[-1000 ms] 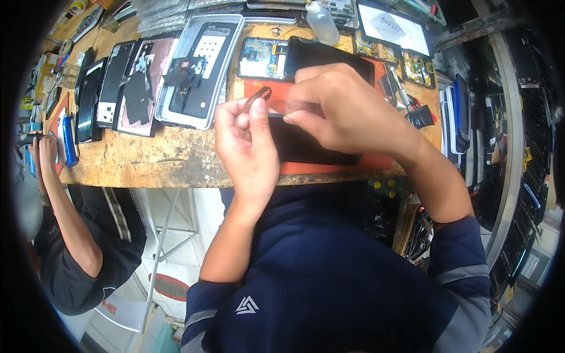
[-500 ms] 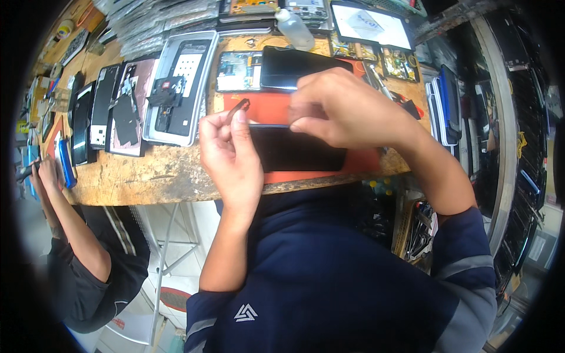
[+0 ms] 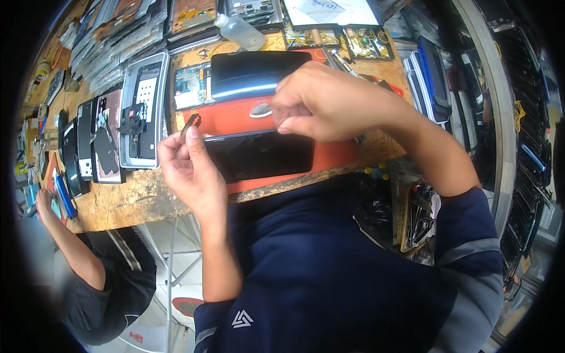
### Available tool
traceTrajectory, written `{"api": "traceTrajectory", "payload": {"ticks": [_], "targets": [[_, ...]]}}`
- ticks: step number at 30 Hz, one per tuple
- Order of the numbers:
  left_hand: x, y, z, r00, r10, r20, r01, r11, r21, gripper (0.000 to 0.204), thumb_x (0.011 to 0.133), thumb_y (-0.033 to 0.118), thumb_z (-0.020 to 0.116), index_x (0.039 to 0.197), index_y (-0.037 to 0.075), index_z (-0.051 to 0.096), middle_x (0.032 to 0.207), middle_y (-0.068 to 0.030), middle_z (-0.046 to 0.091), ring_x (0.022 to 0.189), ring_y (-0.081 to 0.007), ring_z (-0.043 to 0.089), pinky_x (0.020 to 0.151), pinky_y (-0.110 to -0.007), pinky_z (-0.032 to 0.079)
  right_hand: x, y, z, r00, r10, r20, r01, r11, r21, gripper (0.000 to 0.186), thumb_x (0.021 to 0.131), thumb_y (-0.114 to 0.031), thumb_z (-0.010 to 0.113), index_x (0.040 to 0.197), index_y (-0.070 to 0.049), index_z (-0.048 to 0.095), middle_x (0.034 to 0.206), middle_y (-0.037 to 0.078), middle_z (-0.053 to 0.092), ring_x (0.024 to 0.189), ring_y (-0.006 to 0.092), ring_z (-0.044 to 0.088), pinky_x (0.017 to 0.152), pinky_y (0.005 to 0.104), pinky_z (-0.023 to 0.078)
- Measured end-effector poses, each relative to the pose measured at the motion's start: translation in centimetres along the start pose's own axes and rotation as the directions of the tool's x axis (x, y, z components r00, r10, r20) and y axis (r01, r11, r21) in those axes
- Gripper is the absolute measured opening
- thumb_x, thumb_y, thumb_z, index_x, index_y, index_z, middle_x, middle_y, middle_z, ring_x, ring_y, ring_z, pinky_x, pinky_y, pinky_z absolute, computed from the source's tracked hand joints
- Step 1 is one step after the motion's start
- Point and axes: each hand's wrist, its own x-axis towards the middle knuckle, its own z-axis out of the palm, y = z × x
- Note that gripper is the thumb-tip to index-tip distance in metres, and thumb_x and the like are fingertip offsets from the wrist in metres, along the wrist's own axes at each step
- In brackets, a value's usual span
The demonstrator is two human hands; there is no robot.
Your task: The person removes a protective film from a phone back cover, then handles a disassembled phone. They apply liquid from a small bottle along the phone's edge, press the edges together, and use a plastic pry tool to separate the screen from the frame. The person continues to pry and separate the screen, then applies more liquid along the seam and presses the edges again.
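Note:
At the left corner of a black-screened device (image 3: 259, 157) on the orange mat (image 3: 223, 117), my left hand (image 3: 191, 167) pinches a small dark brown notched strip (image 3: 190, 123). My right hand (image 3: 309, 106) is closed over the device's upper edge, with a small silvery oval piece (image 3: 259, 110) at its fingertips; its exact shape is hard to make out. Just beyond stand an opened device with exposed blue board (image 3: 189, 85) and a second glossy black panel (image 3: 253, 70) beside it.
On the wooden bench (image 3: 135, 197) are a grey tray (image 3: 126, 141), upright phone parts (image 3: 88, 141), plastic-wrapped stacks (image 3: 106, 47), a squeeze bottle (image 3: 241, 32) and small-part trays (image 3: 368, 42). A co-worker's arm (image 3: 70, 241) is at left; stacked blue cases (image 3: 435, 76) are at right.
Both my hands and the bench appear shifted leftward in view. More of the silvery piece and the device's screen shows between my hands. The co-worker's hand sits lower in the picture.

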Motion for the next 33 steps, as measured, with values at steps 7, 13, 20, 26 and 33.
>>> {"api": "traceTrajectory", "payload": {"ticks": [7,13,20,26,33], "targets": [[0.0,-0.3,-0.4,1.0,-0.007,-0.003,0.007,1.0,0.022,0.015,0.111,0.013,0.067,0.112,0.002,0.057,0.097,-0.0061,0.073,0.089,-0.0056,0.064,0.082,-0.022,0.049,-4.0,1.5,0.7,0.985,0.048,-0.164,-0.039,0.998,0.056,0.008,0.089,-0.006,0.076,0.089,0.002,0.076,0.079,0.018,0.075,0.076,0.0306,0.075,0.07,0.041,0.056],[0.1,-0.3,-0.6,0.999,-0.001,-0.032,0.004,0.996,0.09,0.015,0.111,0.015,0.067,0.111,0.003,0.058,0.097,-0.0057,0.072,0.089,-0.0059,0.063,0.082,-0.022,0.049,-6.2,1.2,4.7,0.877,0.251,-0.409,-0.128,0.944,0.304,0.011,0.09,-0.01,0.081,0.094,0.0,0.079,0.081,0.013,0.075,0.069,0.0197,0.07,0.066,0.0343,0.053],[0.0,-0.2,-0.7,0.999,0.021,-0.042,-0.015,0.992,0.125,0.016,0.112,0.016,0.066,0.11,0.003,0.058,0.094,-0.003,0.07,0.086,-0.0041,0.06,0.08,-0.021,0.047,-7.1,1.5,5.9,0.843,0.346,-0.411,-0.038,0.802,0.596,0.011,0.097,-0.009,0.079,0.096,0.003,0.078,0.085,0.004,0.077,0.074,0.007,0.068,0.068,0.0257,0.055],[-0.1,-0.5,-1.0,0.999,0.034,-0.031,-0.031,0.995,0.092,0.015,0.112,0.016,0.066,0.11,0.004,0.058,0.093,-0.0017,0.069,0.086,-0.0035,0.059,0.079,-0.021,0.046,-6.5,1.5,4.7,0.868,0.339,-0.362,-0.158,0.881,0.446,0.012,0.093,-0.01,0.077,0.093,0.002,0.078,0.076,0.007,0.074,0.07,0.0109,0.068,0.067,0.0292,0.056],[0.0,-0.7,-0.9,0.997,0.059,-0.047,-0.055,0.995,0.085,0.017,0.111,0.019,0.068,0.112,0.005,0.059,0.096,-0.0033,0.072,0.085,-0.006,0.064,0.075,-0.022,0.051,-6.4,1.5,3.8,0.913,0.315,-0.259,-0.171,0.873,0.456,0.013,0.091,-0.011,0.075,0.09,0.002,0.078,0.073,0.006,0.071,0.07,0.0121,0.067,0.069,0.03,0.056]]}}
